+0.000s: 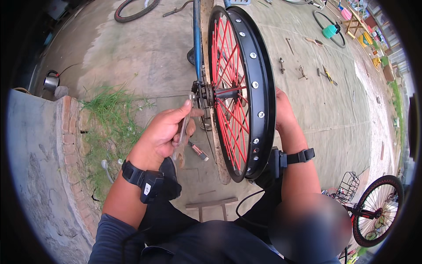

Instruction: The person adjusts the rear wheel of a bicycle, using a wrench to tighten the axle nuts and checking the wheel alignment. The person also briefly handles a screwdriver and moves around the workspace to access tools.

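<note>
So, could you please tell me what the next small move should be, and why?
Perhaps check the seating of the wrench at the wheel hub before turning it: the left hand holds it with its upper tip close by, but contact is unclear. The right hand, partly hidden, is behind the black rim.

On my feed the grey-green floor (325, 116) carries everything loose. Right side, I see yellow-and-black pliers (327, 74), a short dark piece (318, 71) just beside, two metal fittings (282, 66), a wooden-handled tool (314, 42). Upper left: black tyre (127, 19), lying flat.
</note>
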Motion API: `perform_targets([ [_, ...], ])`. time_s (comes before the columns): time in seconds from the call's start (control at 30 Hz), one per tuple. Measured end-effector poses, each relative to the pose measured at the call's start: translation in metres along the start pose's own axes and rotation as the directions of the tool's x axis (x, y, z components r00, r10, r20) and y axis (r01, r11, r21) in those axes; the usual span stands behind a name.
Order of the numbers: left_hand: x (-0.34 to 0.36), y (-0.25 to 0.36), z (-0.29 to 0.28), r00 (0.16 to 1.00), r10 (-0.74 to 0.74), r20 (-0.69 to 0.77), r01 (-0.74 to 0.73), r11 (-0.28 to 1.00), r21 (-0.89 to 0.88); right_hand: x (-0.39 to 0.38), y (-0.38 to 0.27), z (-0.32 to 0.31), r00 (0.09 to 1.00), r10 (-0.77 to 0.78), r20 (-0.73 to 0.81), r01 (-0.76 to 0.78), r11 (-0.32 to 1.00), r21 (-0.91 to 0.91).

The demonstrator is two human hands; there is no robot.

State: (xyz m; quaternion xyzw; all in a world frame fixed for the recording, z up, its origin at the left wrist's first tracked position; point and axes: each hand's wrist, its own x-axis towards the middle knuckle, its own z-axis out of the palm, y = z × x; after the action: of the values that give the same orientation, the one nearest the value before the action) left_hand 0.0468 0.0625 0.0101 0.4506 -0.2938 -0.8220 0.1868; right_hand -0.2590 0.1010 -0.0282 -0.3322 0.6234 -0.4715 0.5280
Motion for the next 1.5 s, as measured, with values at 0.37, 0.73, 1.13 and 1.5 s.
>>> perform_targets([
  [0.37, 0.015, -0.021, -0.003, 0.998, 0.036, -0.044, -0.030, 0.991, 0.133, 0.005, -0.002, -0.001, 0.997, 0.074, -0.002, -0.074, 0.997, 0.026],
  [0.73, 0.082, -0.040, -0.072, 0.662, 0.687, 0.300, -0.323, -0.100, 0.941, 0.008, 0.001, -0.004, 0.994, 0.095, 0.046, -0.096, 0.995, 0.017],
  [1.13, 0.013, -0.033, -0.015, 0.993, 0.109, 0.039, -0.116, 0.957, 0.266, 0.007, 0.003, -0.006, 0.995, 0.081, 0.050, -0.085, 0.994, 0.065],
  [1.5, 0.008, -0.014, -0.002, 0.999, 0.026, 0.027, -0.025, 0.999, -0.023, 0.009, 0.004, -0.009, 0.997, 0.068, 0.037, -0.070, 0.996, 0.053],
])
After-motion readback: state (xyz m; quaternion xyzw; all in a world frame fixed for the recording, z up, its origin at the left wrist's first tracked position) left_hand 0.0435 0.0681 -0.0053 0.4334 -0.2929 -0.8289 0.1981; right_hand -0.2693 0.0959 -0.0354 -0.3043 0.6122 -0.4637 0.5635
